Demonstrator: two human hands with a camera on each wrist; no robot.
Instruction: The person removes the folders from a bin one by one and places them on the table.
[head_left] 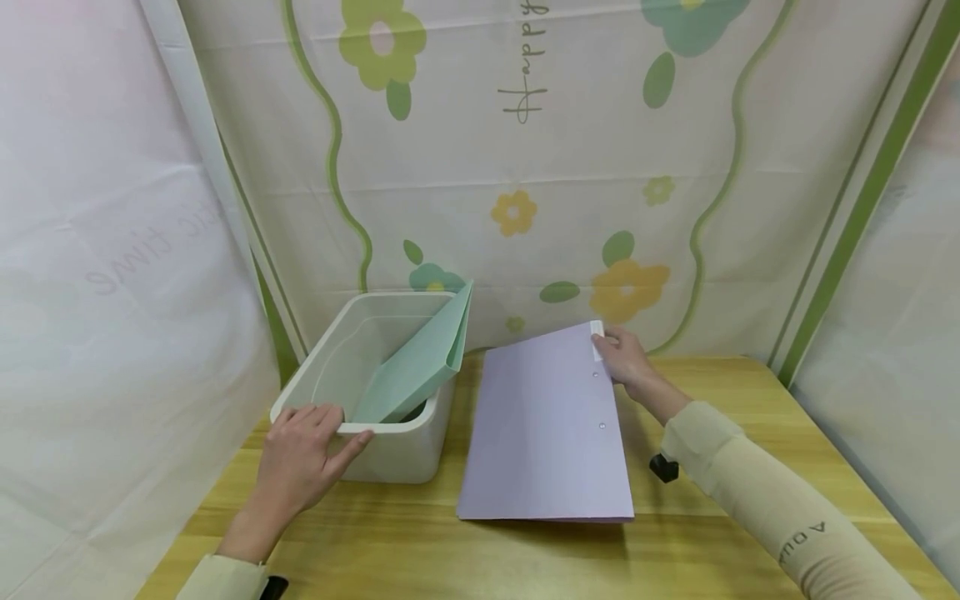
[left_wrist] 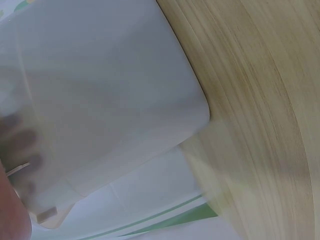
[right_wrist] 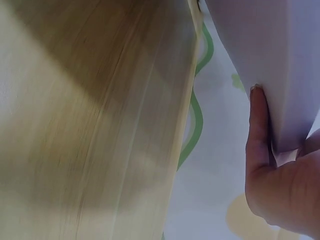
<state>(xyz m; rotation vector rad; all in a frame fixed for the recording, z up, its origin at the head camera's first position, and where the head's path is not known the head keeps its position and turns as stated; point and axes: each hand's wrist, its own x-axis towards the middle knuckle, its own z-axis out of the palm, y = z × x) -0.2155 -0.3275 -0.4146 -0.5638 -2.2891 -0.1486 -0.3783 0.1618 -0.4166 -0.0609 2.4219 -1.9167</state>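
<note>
A purple file folder (head_left: 547, 433) is held up at its top right corner, by a white label, in my right hand (head_left: 628, 360). Its lower edge hangs at or just over the table; contact cannot be made out. In the right wrist view the thumb and fingers pinch the purple folder (right_wrist: 265, 55) from both sides. My left hand (head_left: 303, 454) grips the near rim of a white plastic bin (head_left: 397, 454), fingers over the edge and thumb along the front. Inside the bin a mint green folder (head_left: 416, 358) leans to the right, its top corner above the rim.
The wooden table (head_left: 375, 542) runs under the bin and folder. A fabric curtain (head_left: 450, 142) printed with flowers rises behind the table, with white side panels at left and right. Black straps (head_left: 663, 468) show at both wrists.
</note>
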